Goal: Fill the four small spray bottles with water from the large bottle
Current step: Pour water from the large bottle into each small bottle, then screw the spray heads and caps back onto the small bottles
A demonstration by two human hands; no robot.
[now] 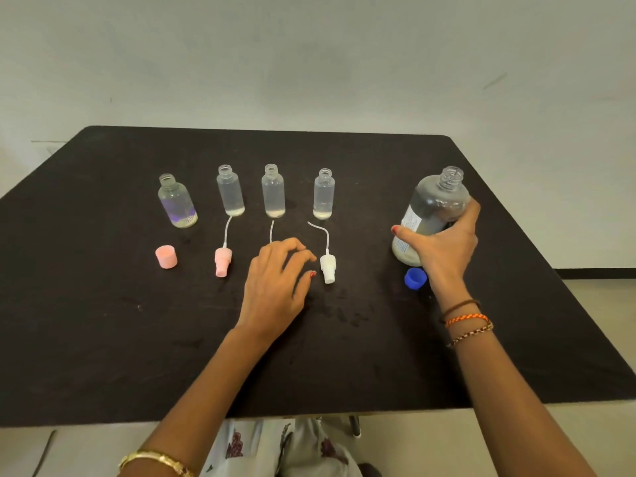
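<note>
gaps between small bottles, sprayers in front

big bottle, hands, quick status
Right hand grips big bottle, upright, uncapped. Left hand hovers over a spray top, holding nothing. Four small bottles open, nothing blocking.

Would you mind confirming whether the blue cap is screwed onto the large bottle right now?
No, the blue cap lies on the table beside the large bottle, whose threaded neck is open.

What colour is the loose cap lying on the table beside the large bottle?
Blue. The cap shows in the head view, beside the large bottle the right hand holds.
</note>
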